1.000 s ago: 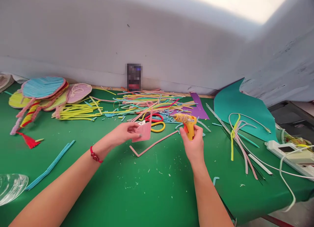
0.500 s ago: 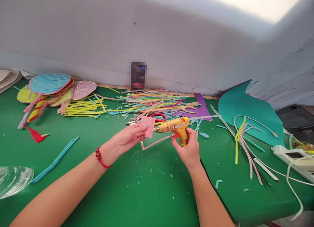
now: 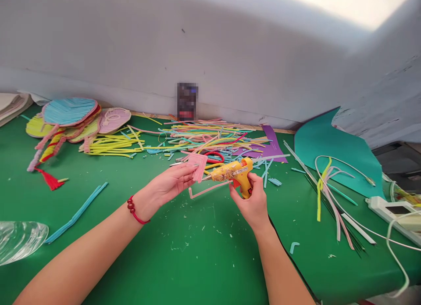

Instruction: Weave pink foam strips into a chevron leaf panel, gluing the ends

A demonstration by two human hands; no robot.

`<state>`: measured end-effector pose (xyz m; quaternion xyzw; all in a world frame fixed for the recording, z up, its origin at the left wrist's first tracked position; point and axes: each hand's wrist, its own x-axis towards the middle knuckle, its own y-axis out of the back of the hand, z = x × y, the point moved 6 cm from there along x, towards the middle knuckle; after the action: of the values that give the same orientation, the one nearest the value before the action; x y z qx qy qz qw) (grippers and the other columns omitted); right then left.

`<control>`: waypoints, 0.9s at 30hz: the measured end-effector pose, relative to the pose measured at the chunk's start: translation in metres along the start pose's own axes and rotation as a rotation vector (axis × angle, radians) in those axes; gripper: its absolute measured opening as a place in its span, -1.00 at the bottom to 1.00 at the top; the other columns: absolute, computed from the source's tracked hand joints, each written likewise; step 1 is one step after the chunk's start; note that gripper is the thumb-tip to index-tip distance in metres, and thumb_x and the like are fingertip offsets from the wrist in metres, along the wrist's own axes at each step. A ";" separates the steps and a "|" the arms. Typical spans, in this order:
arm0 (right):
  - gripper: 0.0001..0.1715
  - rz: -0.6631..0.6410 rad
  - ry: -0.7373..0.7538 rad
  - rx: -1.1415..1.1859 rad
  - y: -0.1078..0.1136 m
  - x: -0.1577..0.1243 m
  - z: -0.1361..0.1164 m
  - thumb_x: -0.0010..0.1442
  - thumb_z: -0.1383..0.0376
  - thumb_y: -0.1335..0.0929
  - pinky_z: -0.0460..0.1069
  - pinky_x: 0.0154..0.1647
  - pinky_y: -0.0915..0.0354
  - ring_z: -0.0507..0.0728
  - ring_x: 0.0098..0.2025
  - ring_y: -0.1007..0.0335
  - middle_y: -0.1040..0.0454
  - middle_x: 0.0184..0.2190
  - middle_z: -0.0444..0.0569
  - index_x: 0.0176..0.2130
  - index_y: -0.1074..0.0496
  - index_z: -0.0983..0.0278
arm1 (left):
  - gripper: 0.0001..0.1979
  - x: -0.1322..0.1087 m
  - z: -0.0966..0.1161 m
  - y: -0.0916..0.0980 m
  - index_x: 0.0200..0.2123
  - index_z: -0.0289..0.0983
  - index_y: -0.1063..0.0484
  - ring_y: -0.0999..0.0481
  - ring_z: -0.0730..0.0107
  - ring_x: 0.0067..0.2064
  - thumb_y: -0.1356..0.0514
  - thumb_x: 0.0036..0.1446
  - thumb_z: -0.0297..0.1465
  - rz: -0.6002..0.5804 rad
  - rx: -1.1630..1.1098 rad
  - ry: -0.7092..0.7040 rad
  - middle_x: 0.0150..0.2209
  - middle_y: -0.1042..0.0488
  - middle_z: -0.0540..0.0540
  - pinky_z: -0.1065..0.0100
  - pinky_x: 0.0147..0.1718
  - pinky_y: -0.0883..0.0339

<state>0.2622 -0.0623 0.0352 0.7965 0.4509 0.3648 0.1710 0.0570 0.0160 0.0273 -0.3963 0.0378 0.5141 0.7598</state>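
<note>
Between the thumb and fingers of my left hand (image 3: 171, 184) is a small flat piece of pink pipe cleaners (image 3: 198, 164), its strips bent into square corners. My right hand (image 3: 251, 204) is wrapped round the handle of a yellow hot glue gun (image 3: 230, 171), with a clear glue stick (image 3: 271, 157) poking out of its back. The gun's metal nozzle is at the right edge of the pink piece; whether it touches cannot be made out. Below the gun, a bent pink strip (image 3: 210, 190) runs from near my right fingers towards the left.
Loose coloured pipe cleaners (image 3: 197, 138) lie heaped at the back, red-handled scissors (image 3: 215, 156) among them. Fan-shaped pieces (image 3: 70, 112) are stacked at left, near a clear container (image 3: 21, 241). At right are a teal sheet (image 3: 335, 151), a white power strip (image 3: 394, 210) and cables.
The glue gun has shifted slightly left, bringing its nozzle closer to the pink piece. The pink piece has turned a little in my left hand.
</note>
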 end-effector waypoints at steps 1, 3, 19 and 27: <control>-0.47 -0.004 0.007 0.009 0.000 0.000 -0.001 0.04 0.04 -0.38 -0.05 -0.49 -0.33 0.01 -0.50 -0.28 -0.40 -0.27 -0.04 -0.09 -0.21 0.22 | -0.90 0.000 0.000 0.000 -0.31 -0.35 -0.51 -0.44 0.57 -0.48 -0.18 0.14 -0.56 -0.002 0.000 0.003 -0.48 -0.52 -0.01 0.52 -0.40 -0.34; -0.49 -0.013 0.022 0.029 0.000 0.000 -0.002 0.05 0.05 -0.38 -0.05 -0.47 -0.33 0.01 -0.48 -0.29 -0.39 -0.26 -0.04 -0.09 -0.20 0.22 | -0.90 0.001 0.000 0.001 -0.32 -0.34 -0.51 -0.45 0.57 -0.48 -0.19 0.14 -0.55 -0.016 -0.002 0.001 -0.48 -0.52 -0.01 0.52 -0.41 -0.35; -0.55 -0.008 0.035 0.056 0.003 0.001 -0.005 0.07 0.10 -0.38 -0.06 -0.49 -0.30 -0.01 -0.50 -0.23 -0.34 -0.28 -0.08 -0.13 -0.18 0.21 | -0.87 0.000 0.001 -0.001 -0.27 -0.35 -0.52 -0.48 0.54 -0.44 -0.19 0.12 -0.58 -0.006 -0.004 -0.001 -0.41 -0.54 -0.04 0.51 -0.40 -0.36; -0.58 -0.018 0.029 0.058 0.005 0.002 -0.005 0.09 0.11 -0.38 -0.08 -0.51 -0.29 -0.01 -0.51 -0.21 -0.33 -0.35 -0.12 -0.14 -0.18 0.20 | -0.87 -0.001 0.002 -0.002 -0.35 -0.35 -0.52 -0.46 0.56 -0.47 -0.16 0.16 -0.56 -0.077 0.024 -0.016 -0.47 -0.52 -0.03 0.51 -0.42 -0.35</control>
<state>0.2615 -0.0638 0.0424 0.7915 0.4709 0.3618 0.1446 0.0574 0.0164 0.0299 -0.3842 0.0226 0.4869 0.7841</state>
